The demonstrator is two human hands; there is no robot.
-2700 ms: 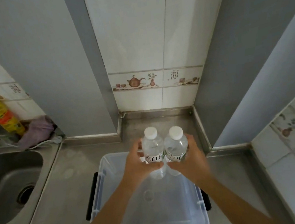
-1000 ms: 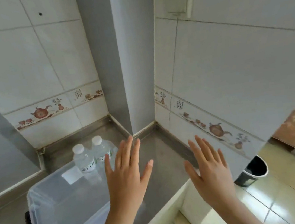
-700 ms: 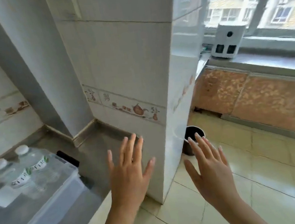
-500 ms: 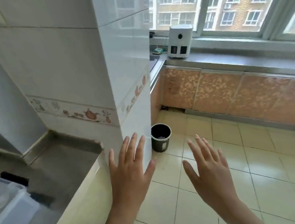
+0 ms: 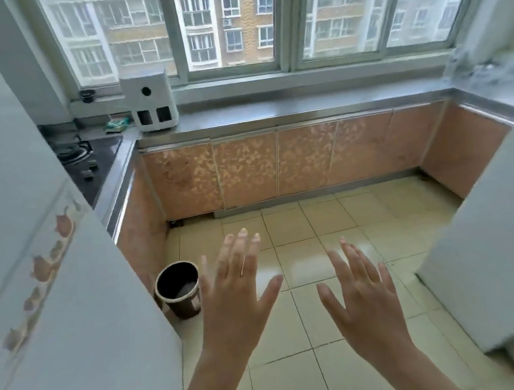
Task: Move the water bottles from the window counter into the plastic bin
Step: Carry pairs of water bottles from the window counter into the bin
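Note:
My left hand (image 5: 238, 296) and my right hand (image 5: 364, 294) are raised side by side over the tiled floor, palms down, fingers spread, holding nothing. The grey window counter (image 5: 303, 106) runs under the window across the room, well beyond both hands. No water bottle shows on the stretch of counter in view. The plastic bin and the two bottles in it are out of view.
A white appliance (image 5: 150, 101) stands at the counter's left end, by a gas hob (image 5: 84, 153). A dark waste bin (image 5: 178, 288) sits on the floor beside the tiled pillar (image 5: 51, 282) at left. A white unit (image 5: 503, 231) juts in at right.
The view has swung right, from the bin with two bottles to the window counter. Both hands let go of the bottles and stay open in front of me.

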